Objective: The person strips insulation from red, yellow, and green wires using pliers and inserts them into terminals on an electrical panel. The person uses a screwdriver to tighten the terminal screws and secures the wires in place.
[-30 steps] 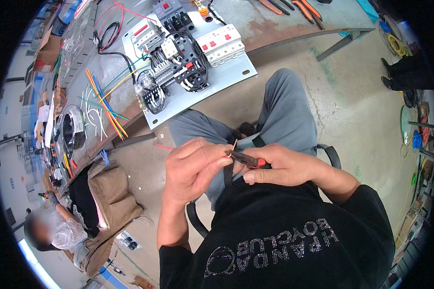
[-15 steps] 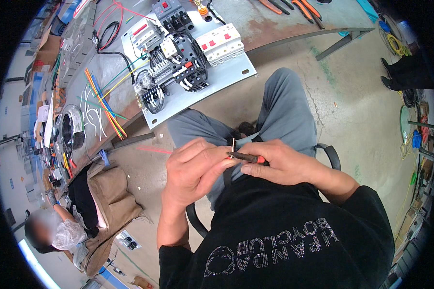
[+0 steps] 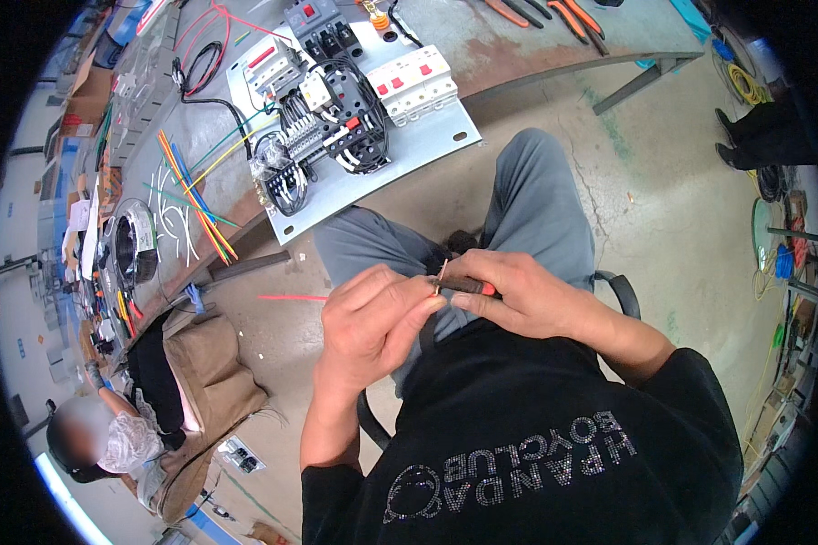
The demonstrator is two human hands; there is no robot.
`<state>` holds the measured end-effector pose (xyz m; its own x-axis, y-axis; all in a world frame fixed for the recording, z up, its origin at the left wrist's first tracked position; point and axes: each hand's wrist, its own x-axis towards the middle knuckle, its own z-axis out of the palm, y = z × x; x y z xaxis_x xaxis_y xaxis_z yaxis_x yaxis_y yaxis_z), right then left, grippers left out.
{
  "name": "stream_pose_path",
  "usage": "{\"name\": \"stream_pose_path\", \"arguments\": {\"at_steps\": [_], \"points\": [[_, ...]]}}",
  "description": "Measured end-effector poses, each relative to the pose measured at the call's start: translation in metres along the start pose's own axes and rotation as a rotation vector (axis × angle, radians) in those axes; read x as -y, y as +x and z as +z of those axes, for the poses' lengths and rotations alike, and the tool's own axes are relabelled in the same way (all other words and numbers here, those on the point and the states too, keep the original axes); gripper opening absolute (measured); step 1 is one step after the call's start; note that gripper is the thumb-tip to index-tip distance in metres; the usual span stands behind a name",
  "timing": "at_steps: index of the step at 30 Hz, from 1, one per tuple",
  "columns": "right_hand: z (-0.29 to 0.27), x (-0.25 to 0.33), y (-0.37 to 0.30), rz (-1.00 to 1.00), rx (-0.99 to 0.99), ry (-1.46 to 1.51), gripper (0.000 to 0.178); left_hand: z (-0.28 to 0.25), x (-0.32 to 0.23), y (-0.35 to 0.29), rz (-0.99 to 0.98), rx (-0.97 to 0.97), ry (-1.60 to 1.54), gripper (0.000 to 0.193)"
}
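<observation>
Over my lap, my left hand [image 3: 368,318] pinches a thin red wire [image 3: 293,298] between thumb and fingers. The wire's long tail sticks out to the left of that hand. My right hand [image 3: 532,295] is wrapped around small pliers [image 3: 463,286] with dark jaws and a red handle. The jaws meet the wire right at my left fingertips, where a short copper-coloured end [image 3: 443,269] points up, slightly tilted. My fingers partly hide the contact between jaws and wire.
A metal plate [image 3: 373,191] carrying wired electrical parts overhangs the worktable [image 3: 509,64]. Cut coloured wires [image 3: 195,195] lie at left; orange-handled pliers [image 3: 568,20] lie at the far edge. A seated person [image 3: 123,436] is at lower left. Someone's dark shoes [image 3: 727,141] show at right.
The copper-coloured end has gone from upright to slightly tilted right and shows shorter. The pliers have shifted slightly. The red tail has swung to nearly level.
</observation>
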<state>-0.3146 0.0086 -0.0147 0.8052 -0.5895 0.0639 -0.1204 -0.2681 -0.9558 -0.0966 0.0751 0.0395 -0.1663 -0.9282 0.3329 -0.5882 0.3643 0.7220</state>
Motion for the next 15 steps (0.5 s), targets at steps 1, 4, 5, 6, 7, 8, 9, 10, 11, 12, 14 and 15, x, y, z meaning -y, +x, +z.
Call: {"name": "stream_pose_path", "arguments": {"at_steps": [1, 4, 5, 6, 7, 8, 9, 10, 11, 12, 14, 15], "points": [[-0.0013, 0.0019, 0.0001, 0.019, 0.008, 0.006, 0.026, 0.0002, 0.0000, -0.0005, -0.001, -0.001, -0.004, 0.016], [-0.0024, 0.0044, -0.0003, 0.045, 0.019, 0.000, 0.026, 0.0003, 0.0004, -0.0007, -0.001, -0.008, 0.003, 0.016], [-0.0025, 0.0048, -0.0006, 0.048, 0.020, -0.005, 0.027, 0.0003, 0.0000, -0.0004, -0.001, -0.009, 0.008, 0.016], [-0.0028, 0.0054, -0.0008, 0.042, 0.016, -0.012, 0.027, 0.0003, -0.0007, 0.0001, -0.001, -0.009, 0.012, 0.016], [-0.0035, 0.0059, -0.0004, 0.036, 0.013, -0.020, 0.027, 0.0000, -0.0013, 0.0009, -0.002, -0.010, 0.017, 0.016], [-0.0039, 0.0061, -0.0001, 0.030, 0.011, -0.027, 0.027, -0.0005, -0.0016, 0.0016, -0.001, -0.006, 0.022, 0.016], [-0.0040, 0.0061, 0.0000, 0.025, 0.005, -0.032, 0.027, -0.0012, -0.0017, 0.0024, 0.000, -0.002, 0.026, 0.017], [-0.0036, 0.0061, -0.0005, 0.021, -0.003, -0.039, 0.026, -0.0014, -0.0019, 0.0029, 0.003, 0.003, 0.030, 0.017], [-0.0034, 0.0059, -0.0010, 0.017, -0.011, -0.045, 0.026, -0.0014, -0.0022, 0.0031, 0.001, 0.005, 0.028, 0.017], [-0.0028, 0.0047, -0.0013, 0.007, -0.026, -0.052, 0.027, -0.0013, -0.0025, 0.0033, -0.001, 0.007, 0.026, 0.017], [-0.0005, 0.0010, -0.0020, -0.012, -0.056, -0.066, 0.028, -0.0007, -0.0030, 0.0030, -0.007, 0.003, 0.027, 0.016], [0.0002, 0.0003, -0.0023, -0.006, -0.070, -0.087, 0.029, 0.0005, -0.0033, 0.0029, -0.011, -0.004, 0.030, 0.015]]}}
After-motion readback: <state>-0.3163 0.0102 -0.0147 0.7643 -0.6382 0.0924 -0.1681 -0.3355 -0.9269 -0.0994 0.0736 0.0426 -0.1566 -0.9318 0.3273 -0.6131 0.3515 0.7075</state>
